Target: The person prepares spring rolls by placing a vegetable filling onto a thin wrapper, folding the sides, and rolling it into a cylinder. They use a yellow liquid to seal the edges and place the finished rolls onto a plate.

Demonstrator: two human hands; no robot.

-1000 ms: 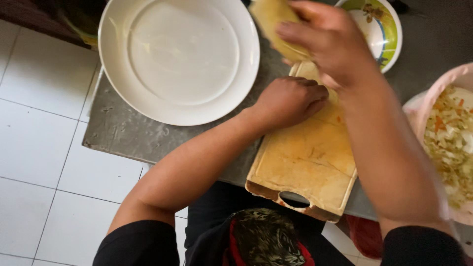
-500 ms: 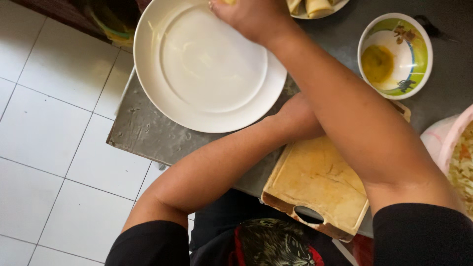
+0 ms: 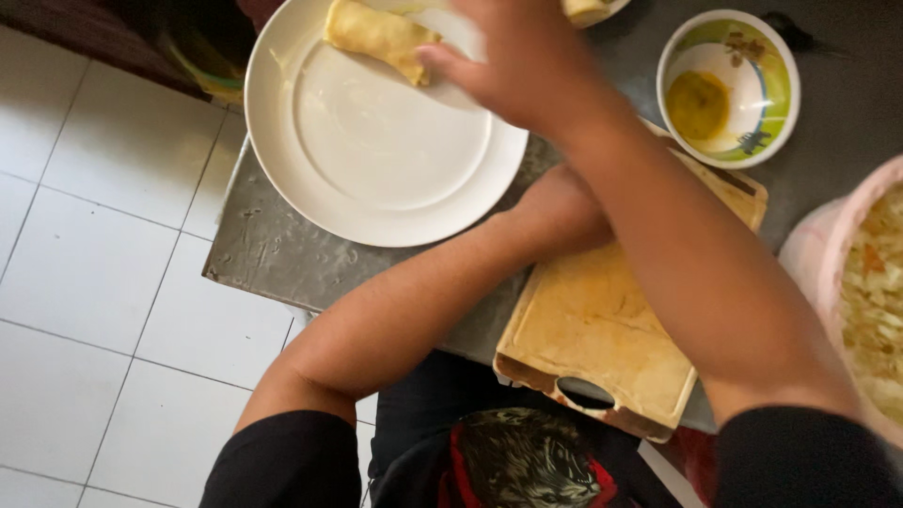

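Two hands: the right hand (image 3: 513,61) over the plate, the left hand (image 3: 564,212) on the board. One white plate (image 3: 376,202). One roll (image 3: 376,35) on it, and part of another (image 3: 585,8) at the top edge. One small bowl (image 3: 729,87). One wooden board (image 3: 593,339). One pink bowl (image 3: 861,310) of shredded vegetables.

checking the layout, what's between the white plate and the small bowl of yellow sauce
In the head view, the person's right hand and forearm cross that gap above the grey table, between the white plate and the small bowl.
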